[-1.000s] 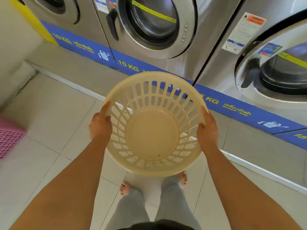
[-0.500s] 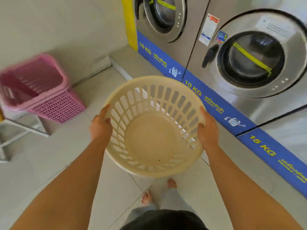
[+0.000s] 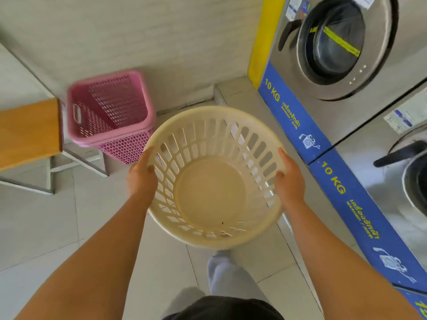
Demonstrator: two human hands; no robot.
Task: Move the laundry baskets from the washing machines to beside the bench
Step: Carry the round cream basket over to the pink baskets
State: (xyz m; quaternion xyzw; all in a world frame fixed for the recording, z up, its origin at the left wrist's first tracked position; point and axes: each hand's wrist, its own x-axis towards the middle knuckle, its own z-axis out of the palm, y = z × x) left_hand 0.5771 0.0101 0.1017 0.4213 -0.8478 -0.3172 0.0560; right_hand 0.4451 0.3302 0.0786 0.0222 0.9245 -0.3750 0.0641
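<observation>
I hold a round cream laundry basket, empty, in the air in front of me above the tiled floor. My left hand grips its left rim and my right hand grips its right rim. A pink square laundry basket stands on the floor by the wall, right next to the end of a wooden bench with white metal legs. The washing machines line the right side.
A blue band marked 10 KG runs along the raised plinth under the machines. A plain wall closes the far side. Bare floor tiles lie to my left and between the pink basket and the plinth.
I have turned left with the cream basket in both hands. The washing machines slid to the right of view, and the pink basket and bench came into view ahead on the left.
</observation>
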